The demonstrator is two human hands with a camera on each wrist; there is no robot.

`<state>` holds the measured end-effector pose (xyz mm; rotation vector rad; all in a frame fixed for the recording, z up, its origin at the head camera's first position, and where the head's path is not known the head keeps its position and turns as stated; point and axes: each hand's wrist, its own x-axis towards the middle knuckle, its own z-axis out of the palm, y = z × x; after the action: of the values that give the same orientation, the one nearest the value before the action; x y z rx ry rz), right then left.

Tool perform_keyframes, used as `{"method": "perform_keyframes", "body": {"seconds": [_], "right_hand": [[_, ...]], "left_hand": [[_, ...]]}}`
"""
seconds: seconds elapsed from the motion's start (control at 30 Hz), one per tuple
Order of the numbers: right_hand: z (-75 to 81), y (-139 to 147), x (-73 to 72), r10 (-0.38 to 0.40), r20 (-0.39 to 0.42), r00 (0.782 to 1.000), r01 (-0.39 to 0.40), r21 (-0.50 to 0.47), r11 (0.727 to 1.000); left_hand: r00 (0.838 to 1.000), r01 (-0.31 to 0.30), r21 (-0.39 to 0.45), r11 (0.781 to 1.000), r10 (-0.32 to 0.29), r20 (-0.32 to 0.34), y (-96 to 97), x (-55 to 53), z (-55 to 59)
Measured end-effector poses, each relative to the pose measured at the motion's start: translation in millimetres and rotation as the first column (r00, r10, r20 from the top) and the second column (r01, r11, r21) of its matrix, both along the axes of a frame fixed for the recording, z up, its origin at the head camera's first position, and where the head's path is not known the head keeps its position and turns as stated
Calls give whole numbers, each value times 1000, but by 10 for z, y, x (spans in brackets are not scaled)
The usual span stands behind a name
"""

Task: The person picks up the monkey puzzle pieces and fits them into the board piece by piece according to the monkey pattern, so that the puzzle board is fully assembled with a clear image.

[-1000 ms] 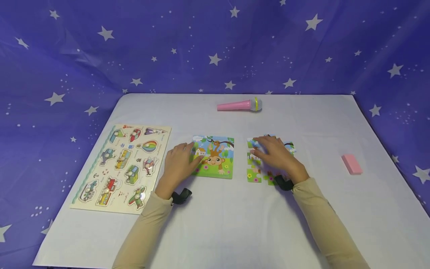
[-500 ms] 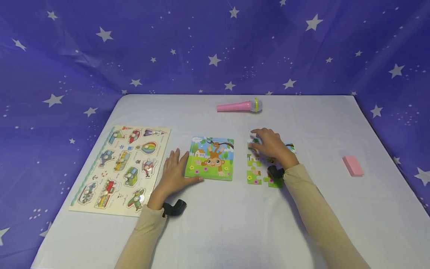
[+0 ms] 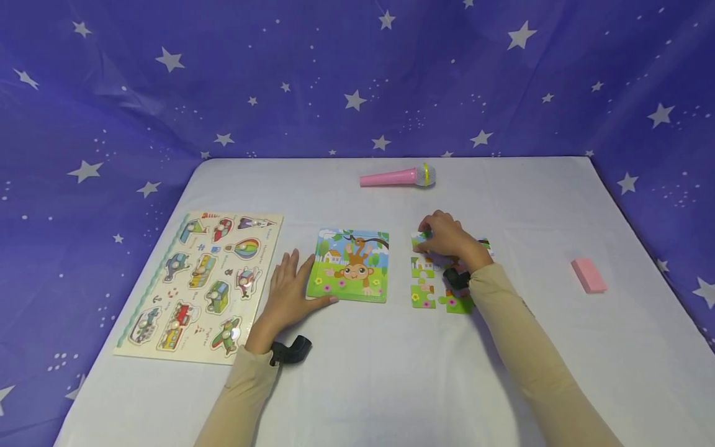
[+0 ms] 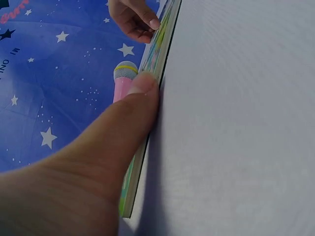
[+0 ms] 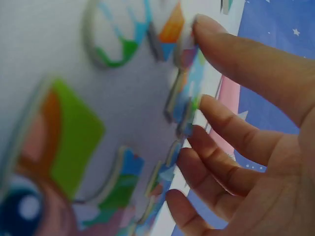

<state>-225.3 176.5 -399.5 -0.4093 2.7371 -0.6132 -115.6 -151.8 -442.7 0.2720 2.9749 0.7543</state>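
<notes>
A square monkey picture board (image 3: pixel 350 266) lies flat near the table's middle. My left hand (image 3: pixel 287 297) rests beside it, fingers straight along its left side and thumb at its lower left corner; the left wrist view shows the thumb (image 4: pixel 140 105) against the board's edge. To the right, loose jigsaw pieces (image 3: pixel 422 297) lie in rows with gaps between them. Over their far rows bends my right hand (image 3: pixel 449 237), its thumb and forefinger pinching the upper left jigsaw piece (image 3: pixel 420 239). The hand hides several other pieces. That piece still lies among its neighbours.
A pink toy microphone (image 3: pixel 396 177) lies at the back. At left is a large vehicle peg puzzle (image 3: pixel 195 285), close to my left forearm. A pink block (image 3: pixel 588 275) sits at far right. A starry blue cloth (image 3: pixel 313 74) hangs behind the white table.
My left hand has drawn back from over the board to its left edge, shifting the board's left side slightly. My right hand has moved a little left and far, its fingers closing on the piece.
</notes>
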Motion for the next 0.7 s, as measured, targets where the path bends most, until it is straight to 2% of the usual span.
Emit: {"method": "perform_keyframes", "body": {"seconds": [0.23,0.4,0.7], "right_hand": [[-58,22,35,-44,-32,999,41,-92,995],[-89,32,81,-44,-11,999,41,-178,983],[-103,9,112,-3,-41,999,-5,-190,982]], "left_hand": [[1000,6,5,1000,-6,-2,3,-2,-2],[1000,8,4,1000,-8,-4,8,2,-6],[1000,11,-6,1000,-11,-3,12,0,-16]]}}
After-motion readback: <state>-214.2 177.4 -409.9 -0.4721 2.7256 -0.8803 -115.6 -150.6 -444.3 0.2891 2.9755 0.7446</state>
